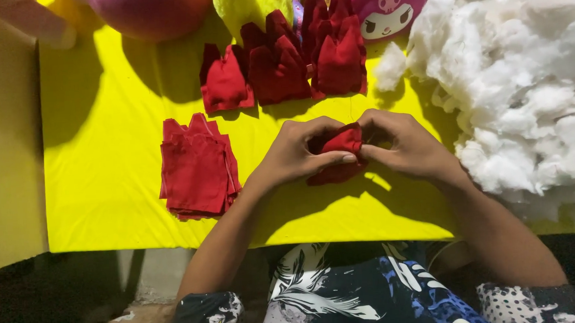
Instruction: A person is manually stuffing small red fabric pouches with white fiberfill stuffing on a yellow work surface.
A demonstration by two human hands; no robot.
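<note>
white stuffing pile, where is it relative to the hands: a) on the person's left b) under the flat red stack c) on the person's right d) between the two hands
c: the white stuffing pile fills the yellow table's right side, beside the right hand, while the flat red stack lies on the other side, past the left hand; both hands pinch a small red fabric piece.

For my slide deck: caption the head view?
Both hands hold a red fabric piece beside white stuffing.

Left of left hand [298,151]: flat red cloth stack [198,166], bare yellow sheet [102,125] beyond.
Ahead: stuffed red pieces [282,63].
Right of right hand [405,145]: white stuffing heap [519,77].
</note>
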